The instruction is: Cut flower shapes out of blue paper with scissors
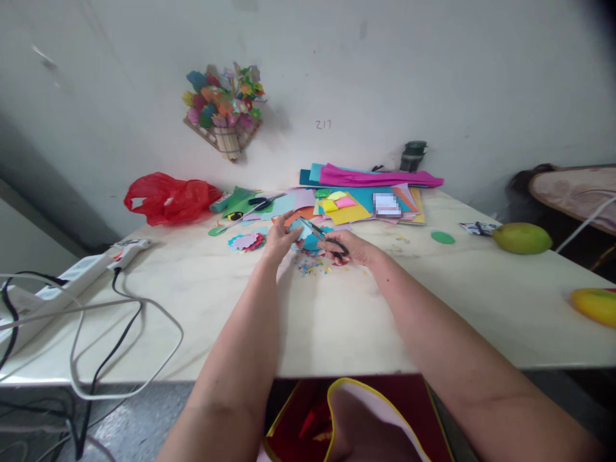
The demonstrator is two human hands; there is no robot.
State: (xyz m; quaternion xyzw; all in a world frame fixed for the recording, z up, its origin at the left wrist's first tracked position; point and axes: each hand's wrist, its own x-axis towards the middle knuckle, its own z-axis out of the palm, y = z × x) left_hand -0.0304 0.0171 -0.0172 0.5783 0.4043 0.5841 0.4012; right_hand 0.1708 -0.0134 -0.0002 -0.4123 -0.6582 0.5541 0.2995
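My right hand grips black-handled scissors, the blades pointing left toward my left hand. Between thumb and fingers, my left hand pinches a light blue piece of paper at the blade tips. Whether the blades touch the paper I cannot tell. Under both hands lie more blue paper and small coloured paper scraps. Left of my left hand is a stack of scallop-edged paper shapes in pink, red and blue.
Coloured paper sheets and a magenta roll lie at the back. A second pair of scissors and a red plastic bag are back left. Power strips with cables lie left; a green-yellow fruit lies right.
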